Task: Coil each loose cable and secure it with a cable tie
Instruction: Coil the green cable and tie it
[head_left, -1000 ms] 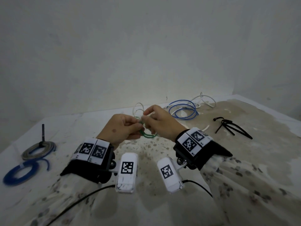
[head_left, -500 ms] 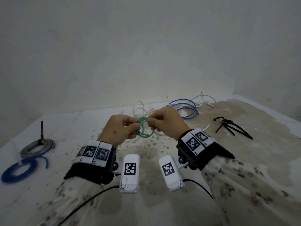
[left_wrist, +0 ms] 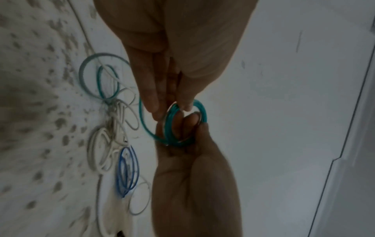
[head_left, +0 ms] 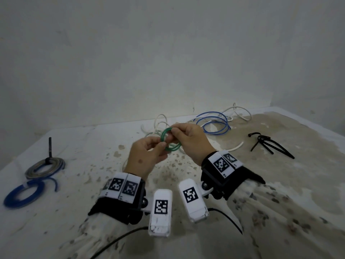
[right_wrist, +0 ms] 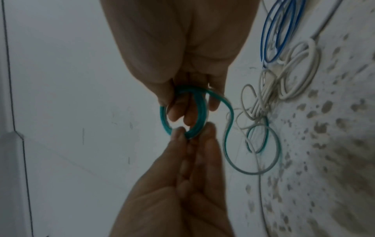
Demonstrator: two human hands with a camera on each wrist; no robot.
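Compared with a second ago, we have lifted both hands higher above the tabletop (head_left: 280, 184), and the green cable (head_left: 169, 140) between them is now a clearer small coil with several turns.

Our left hand (head_left: 144, 158) has its fingers curled, and it pinches the near side of the green coil between thumb and fingertips. Our right hand (head_left: 190, 142) also has curled fingers; it grips the far side of the same coil, and in the right wrist view some fingers (right_wrist: 178, 110) pass through the ring. From the coil one loose green strand goes down to the tabletop, where more green loops (right_wrist: 261, 144) lie.

We take the green coil as the landmark. Behind it, touching the green loops on the tabletop, lies a tangle of white cable (head_left: 160, 124). Behind it and to the right is a loose blue cable (head_left: 214, 124) in wide loops, with more white cable beyond. Well to the right of the coil lies a bundle of black cable ties (head_left: 268, 144). Far to the left of the coil are two finished coils: a grey one (head_left: 44, 167) with a black tie standing up, and a blue one (head_left: 24, 195) nearer to us.
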